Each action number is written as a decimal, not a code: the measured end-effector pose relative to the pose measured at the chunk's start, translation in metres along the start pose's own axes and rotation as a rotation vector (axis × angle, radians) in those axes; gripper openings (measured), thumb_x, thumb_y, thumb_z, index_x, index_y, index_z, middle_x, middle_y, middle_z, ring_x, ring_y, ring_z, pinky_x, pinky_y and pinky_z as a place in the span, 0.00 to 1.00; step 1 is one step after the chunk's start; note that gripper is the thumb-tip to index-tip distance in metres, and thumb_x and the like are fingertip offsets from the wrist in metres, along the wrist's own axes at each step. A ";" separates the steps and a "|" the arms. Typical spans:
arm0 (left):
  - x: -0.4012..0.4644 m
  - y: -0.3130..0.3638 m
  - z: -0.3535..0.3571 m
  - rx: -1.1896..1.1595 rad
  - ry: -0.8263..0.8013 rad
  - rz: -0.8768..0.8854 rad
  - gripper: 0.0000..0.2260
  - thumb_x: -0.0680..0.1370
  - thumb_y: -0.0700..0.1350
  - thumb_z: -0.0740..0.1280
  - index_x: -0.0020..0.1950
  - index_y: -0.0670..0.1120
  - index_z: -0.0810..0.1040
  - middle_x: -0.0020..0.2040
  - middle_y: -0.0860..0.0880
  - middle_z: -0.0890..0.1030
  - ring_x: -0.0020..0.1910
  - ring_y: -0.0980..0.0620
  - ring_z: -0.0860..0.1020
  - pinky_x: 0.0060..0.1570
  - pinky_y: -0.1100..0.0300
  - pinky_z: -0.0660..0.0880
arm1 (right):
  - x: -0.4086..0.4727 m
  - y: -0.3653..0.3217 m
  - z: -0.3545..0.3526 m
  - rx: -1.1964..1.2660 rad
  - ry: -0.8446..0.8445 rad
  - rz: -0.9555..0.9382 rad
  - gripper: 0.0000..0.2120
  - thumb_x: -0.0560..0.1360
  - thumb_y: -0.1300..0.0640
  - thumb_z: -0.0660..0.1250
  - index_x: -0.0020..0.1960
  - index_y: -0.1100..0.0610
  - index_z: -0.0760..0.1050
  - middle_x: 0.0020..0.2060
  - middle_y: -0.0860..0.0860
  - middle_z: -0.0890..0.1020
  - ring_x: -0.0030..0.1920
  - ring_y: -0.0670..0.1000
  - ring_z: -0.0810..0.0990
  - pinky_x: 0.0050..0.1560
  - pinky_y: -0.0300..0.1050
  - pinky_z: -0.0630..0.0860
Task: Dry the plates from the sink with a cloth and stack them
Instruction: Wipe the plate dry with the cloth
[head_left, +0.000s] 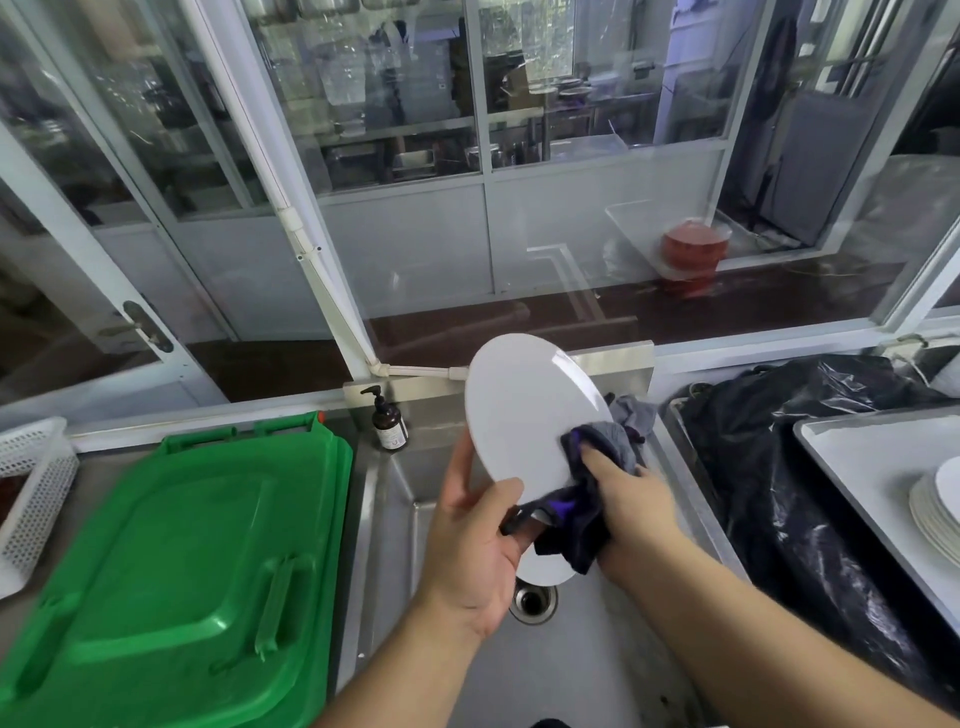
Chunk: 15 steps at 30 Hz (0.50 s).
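A white plate (524, 410) is held tilted on edge above the steel sink (550, 670). My left hand (475, 530) grips its lower left rim, thumb across the front face. My right hand (631, 499) holds a dark grey cloth (587, 512) and presses it against the plate's lower right edge; the cloth wraps round that rim and hangs down. Another white plate (545, 571) lies in the sink by the drain (533, 600), mostly hidden under my hands. Dried white plates (937, 506) sit stacked on a tray (857, 467) at the far right.
A green bin lid (176, 571) fills the left side beside the sink. A brown pump bottle (388, 422) stands at the sink's back left corner. A black plastic bag (800, 467) lies between sink and tray. A white perforated basket (31, 493) is far left. Glass partitions rise behind.
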<state>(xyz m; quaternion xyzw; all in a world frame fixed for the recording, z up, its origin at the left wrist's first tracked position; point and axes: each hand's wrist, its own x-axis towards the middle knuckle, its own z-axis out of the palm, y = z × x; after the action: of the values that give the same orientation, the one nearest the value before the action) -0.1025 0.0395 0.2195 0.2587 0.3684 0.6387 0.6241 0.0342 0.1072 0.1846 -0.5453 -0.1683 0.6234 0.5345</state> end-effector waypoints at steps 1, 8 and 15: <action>-0.001 -0.001 -0.001 0.007 0.008 -0.008 0.30 0.74 0.32 0.68 0.68 0.61 0.79 0.63 0.45 0.85 0.56 0.42 0.86 0.50 0.47 0.83 | 0.000 0.001 -0.002 -0.003 -0.007 0.017 0.14 0.75 0.58 0.79 0.57 0.61 0.81 0.46 0.61 0.86 0.42 0.62 0.86 0.51 0.66 0.83; 0.003 0.027 -0.016 -0.022 -0.016 -0.140 0.16 0.73 0.45 0.70 0.61 0.49 0.86 0.64 0.37 0.83 0.60 0.37 0.83 0.47 0.42 0.83 | 0.010 -0.036 -0.012 -0.208 -0.164 -0.118 0.09 0.74 0.63 0.77 0.54 0.57 0.84 0.46 0.57 0.89 0.44 0.60 0.90 0.44 0.54 0.87; 0.008 0.029 -0.007 -0.005 -0.029 -0.089 0.15 0.73 0.41 0.68 0.57 0.47 0.87 0.62 0.36 0.84 0.58 0.37 0.83 0.46 0.42 0.84 | 0.004 -0.060 0.001 -0.459 -0.105 -0.307 0.15 0.68 0.49 0.79 0.54 0.49 0.84 0.44 0.47 0.89 0.48 0.53 0.88 0.51 0.52 0.85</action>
<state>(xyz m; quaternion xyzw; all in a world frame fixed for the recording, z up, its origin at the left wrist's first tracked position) -0.1264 0.0475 0.2368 0.2498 0.3689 0.6074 0.6577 0.0626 0.1332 0.2308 -0.5871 -0.4133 0.5082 0.4757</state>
